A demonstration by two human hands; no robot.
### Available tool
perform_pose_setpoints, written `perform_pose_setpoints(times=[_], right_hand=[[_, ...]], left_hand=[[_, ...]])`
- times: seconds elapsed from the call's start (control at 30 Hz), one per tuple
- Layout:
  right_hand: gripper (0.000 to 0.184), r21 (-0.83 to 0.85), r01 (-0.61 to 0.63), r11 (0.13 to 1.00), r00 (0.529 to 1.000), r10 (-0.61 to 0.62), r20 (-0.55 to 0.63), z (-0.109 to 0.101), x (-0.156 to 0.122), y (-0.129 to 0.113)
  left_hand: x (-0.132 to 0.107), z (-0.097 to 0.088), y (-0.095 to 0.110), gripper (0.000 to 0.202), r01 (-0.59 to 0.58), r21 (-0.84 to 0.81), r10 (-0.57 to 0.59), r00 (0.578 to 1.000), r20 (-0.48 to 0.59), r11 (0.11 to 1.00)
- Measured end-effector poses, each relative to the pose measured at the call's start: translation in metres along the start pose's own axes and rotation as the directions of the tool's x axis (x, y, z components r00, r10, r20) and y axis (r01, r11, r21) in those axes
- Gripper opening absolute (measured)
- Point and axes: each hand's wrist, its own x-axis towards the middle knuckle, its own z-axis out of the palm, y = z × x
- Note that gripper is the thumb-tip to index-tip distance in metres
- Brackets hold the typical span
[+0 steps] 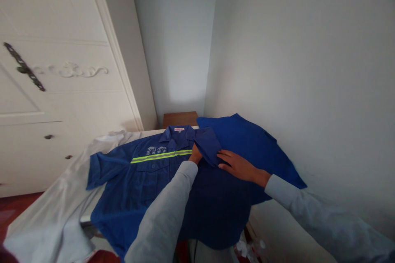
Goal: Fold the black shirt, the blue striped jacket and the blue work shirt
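A dark blue short-sleeved work shirt (pixel 154 176) lies front up, with a yellow-green reflective stripe, white lettering and a chest pocket. Its right-side sleeve (pixel 208 144) is folded in across the front. My left hand (pixel 196 155) is at the inner edge of that folded sleeve, its fingers hidden by the cloth. On the sleeve's outer edge, my right hand (pixel 239 166) rests with fingers stretched out and apart, touching the fabric. The collar (pixel 179 133), with a label inside, points away from me.
Another blue garment (pixel 247 135) lies against the wall at the right. White cloth (pixel 64 193) drapes over the left of the white table. A white cabinet (pixel 68 102) stands at the left, and a brown wooden piece (pixel 180 118) is in the corner behind.
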Motion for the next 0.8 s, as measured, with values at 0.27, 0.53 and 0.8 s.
perform_pose_setpoints(times=[0.27, 0.53, 0.8], right_hand=[[0.070, 0.036, 0.002, 0.999, 1.000, -0.003, 0.025, 0.017, -0.008, 0.004], [0.055, 0.206, -0.074, 0.976, 0.963, 0.124, -0.238, -0.006, 0.030, 0.016], [0.052, 0.103, -0.035, 0.994, 0.987, 0.050, -0.152, 0.005, 0.122, 0.046]], left_hand=[[0.013, -0.010, -0.001, 0.064, 0.097, -0.332, -0.184, 0.952, -0.243, 0.938], [-0.006, -0.007, 0.010, 0.032, -0.125, 0.047, 0.133, 0.889, -0.438, 0.991], [-0.028, 0.009, 0.019, 0.029, -0.457, 0.762, 0.402, 0.871, 0.281, 0.458]])
